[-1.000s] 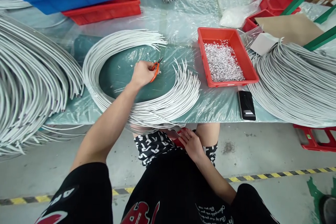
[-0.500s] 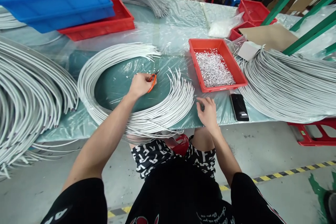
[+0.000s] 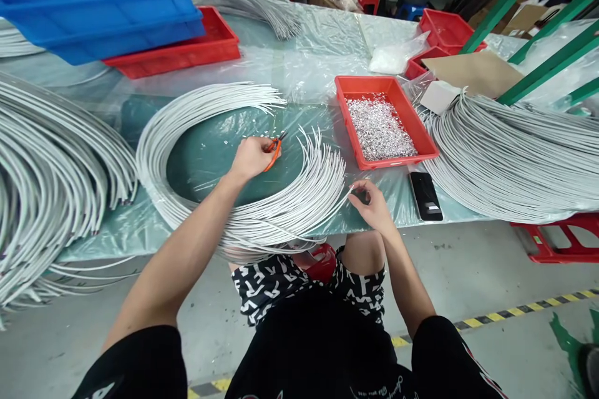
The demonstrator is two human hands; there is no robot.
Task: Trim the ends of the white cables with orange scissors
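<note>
A curved bundle of white cables [image 3: 152, 153] lies on the plastic-covered table, its two sets of loose ends facing each other at the right side of the loop. Inside that loop, my left hand [image 3: 251, 157] is closed around orange-handled snips [image 3: 273, 156], whose dark tips point up and away from me. My right hand [image 3: 372, 207] is at the bundle's near right end, with thumb and forefinger pinching the tip of a single white cable [image 3: 344, 201] that stands out from the others.
A red tray [image 3: 384, 128] of small shiny metal pieces stands beyond my right hand. Near the table edge lies a phone [image 3: 425, 196]. More cable bundles lie at left [image 3: 51, 162] and right [image 3: 524, 162]. Blue trays [image 3: 98, 12] are stacked at the back left; green posts [image 3: 543, 75] slant at right.
My right hand, which had its fingers apart beside the cable ends, has closed on one cable tip and drawn it slightly out. My left hand holds the snips in nearly the same place.
</note>
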